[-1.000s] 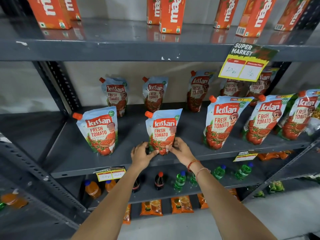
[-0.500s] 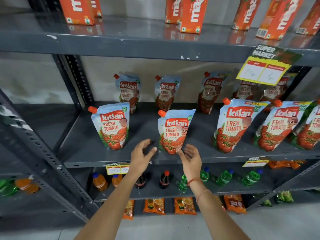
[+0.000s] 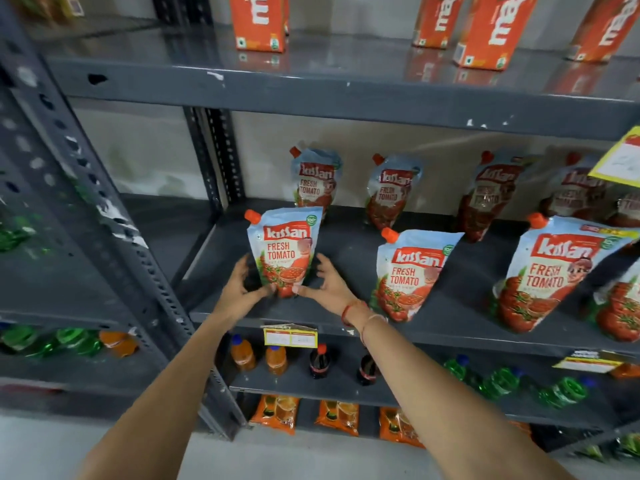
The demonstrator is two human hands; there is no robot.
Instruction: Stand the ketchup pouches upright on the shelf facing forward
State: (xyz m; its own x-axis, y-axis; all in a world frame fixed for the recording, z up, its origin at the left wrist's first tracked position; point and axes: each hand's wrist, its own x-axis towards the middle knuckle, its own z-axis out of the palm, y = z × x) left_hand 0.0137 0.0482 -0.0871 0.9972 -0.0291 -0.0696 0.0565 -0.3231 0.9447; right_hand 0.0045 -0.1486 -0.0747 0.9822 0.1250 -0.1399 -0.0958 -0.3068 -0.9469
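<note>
Several light-blue ketchup pouches with orange caps stand on the grey middle shelf (image 3: 346,318) in a front and a back row. The leftmost front pouch (image 3: 285,249) stands upright, label forward. My left hand (image 3: 244,284) cups its left side and my right hand (image 3: 327,284) its right side. Both thumbs touch its lower edge, while the curled fingers stay spread just off its sides. The middle front pouch (image 3: 408,275) and the right front pouch (image 3: 550,271) stand untouched, leaning slightly right. The back-row pouches (image 3: 317,178) face forward.
Orange juice cartons (image 3: 258,20) stand on the shelf above. A yellow price tag (image 3: 291,337) hangs on the shelf edge under my hands, and another (image 3: 620,161) hangs at the right. Small drink bottles (image 3: 277,358) fill the shelf below. A perforated upright post (image 3: 104,216) stands at left.
My hands let go of the middle front pouch, swung left and now cup the leftmost front pouch. The camera turned left and came closer.
</note>
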